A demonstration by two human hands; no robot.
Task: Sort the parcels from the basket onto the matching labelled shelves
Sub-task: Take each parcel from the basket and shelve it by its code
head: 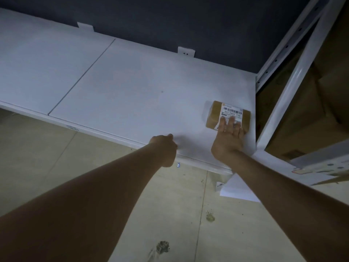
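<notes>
Brown cardboard parcel (213, 116) with a white barcode label (231, 110) is lying flat near the right end of the white metal shelf (113, 82), close to its front edge, and the sorting looks to be sitting at the set-down step. On the left, the left hand (164, 148) is resting at the shelf's front lip with its fingers tucked out of sight, so I cannot tell whether they are gripping anything. The right hand (228, 138) is pressing on the parcel's near side, its fingers (230, 123) lying straight and slightly apart across the label. Just beyond, a white steel upright (283, 95) is rising at a slant. The parcel's long axis is running left to right, roughly along the shelf's front edge, label facing up. Next, I judge, the hand is needing only to lift off without dragging the parcel.
</notes>
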